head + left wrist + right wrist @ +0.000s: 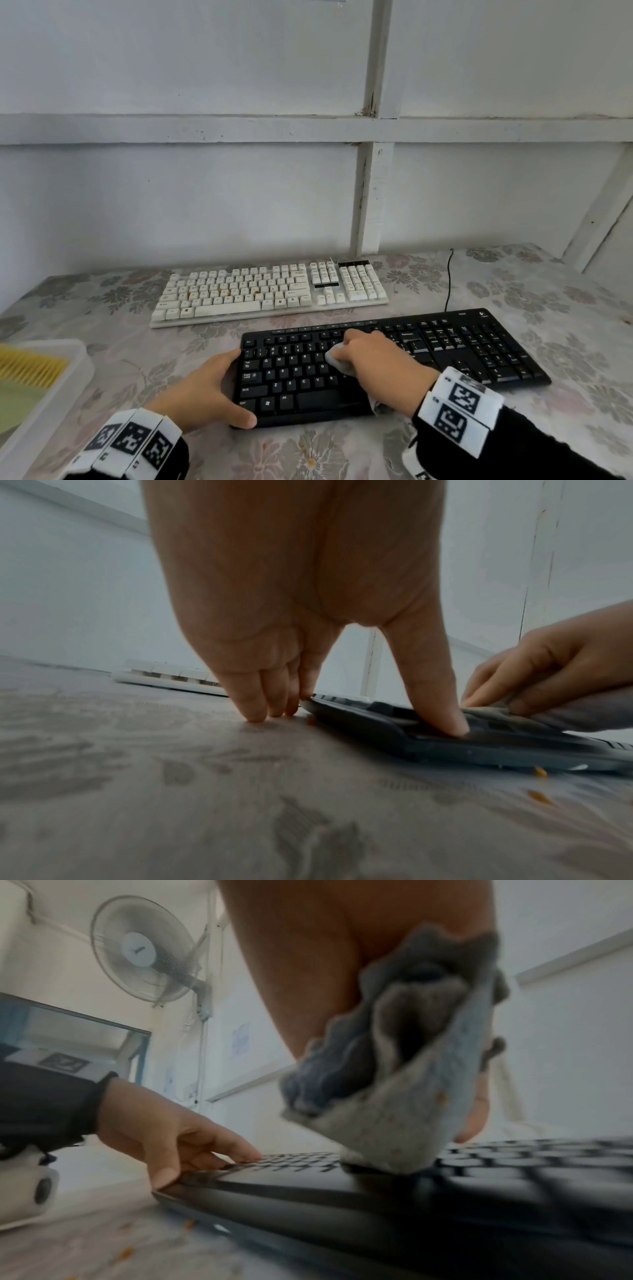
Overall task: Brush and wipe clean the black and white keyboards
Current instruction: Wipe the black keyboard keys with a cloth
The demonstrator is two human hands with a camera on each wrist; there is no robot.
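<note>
Your right hand (pixel 371 356) bunches a grey cloth (pixel 337 358) in curled fingers and presses it onto the letter keys of the black keyboard (pixel 479 349), the landmark for every place given here. Seen from the right wrist, the cloth (pixel 394 1074) hangs crumpled below the palm and its lowest fold touches the key tops. Your left hand (pixel 209 389) rests at the keyboard's left end, fingers straight and close together: the thumb (pixel 435 691) lies on the near left corner, the other fingertips (pixel 255 710) on the tablecloth (pixel 565 308) just off the left edge. The white keyboard (pixel 270 291) lies behind the black keyboard, apart from it and reaching further left. A pale tray (pixel 65 383) with yellow bristles (pixel 30 368) inside stands well to the left. Small orange crumbs (pixel 539 796) dot the cloth-covered table beside the near edge. A black cable (pixel 449 281) runs from the rear edge toward the wall.
</note>
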